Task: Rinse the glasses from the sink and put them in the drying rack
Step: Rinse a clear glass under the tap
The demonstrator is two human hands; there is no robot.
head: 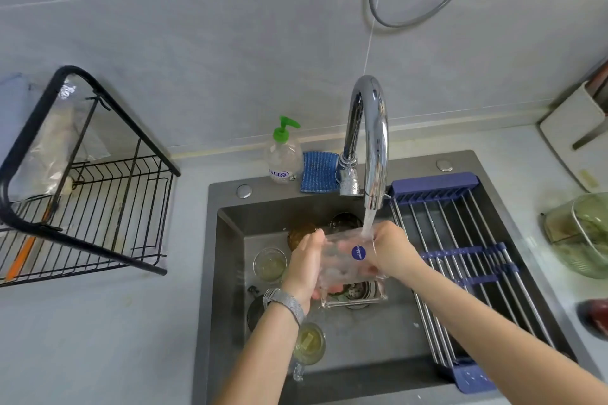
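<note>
**Clear glass under running tap, both hands around it**

Held over the dark sink (227, 227), beneath the chrome faucet (370, 141): a clear square-sided glass (348, 265) with a round blue sticker on its side, tilted, open end toward the far wall. Stream of water (367, 222) landing on the upper right edge of the glass. Left hand (304, 268) cupped along the glass's left side, fingers (314, 240) fairly straight and pressed flat to it, a grey mesh watch strap on the wrist. Right hand (391, 251) wrapped over the far right corner, fingers curled around the rim, tips visible through the glass.

Down in the basin: a small round glass (269, 265) with yellowish liquid left of the hands, another yellowish glass (308, 344) by the near wall under the left forearm, an amber glass (301, 233) near the back, partly hidden by the left hand. Drain strainer visible through the held glass.

Across the right half of the sink, a roll-up rack (460, 260) of steel rods with blue ends. On the counter (98, 339) to the left, well apart from the sink, a black wire drying rack (95, 207). Behind the sink, a clear soap bottle (283, 158) with green pump, just beside a blue sponge (318, 173). At far right, a green-tinted glass bowl (582, 233).
</note>
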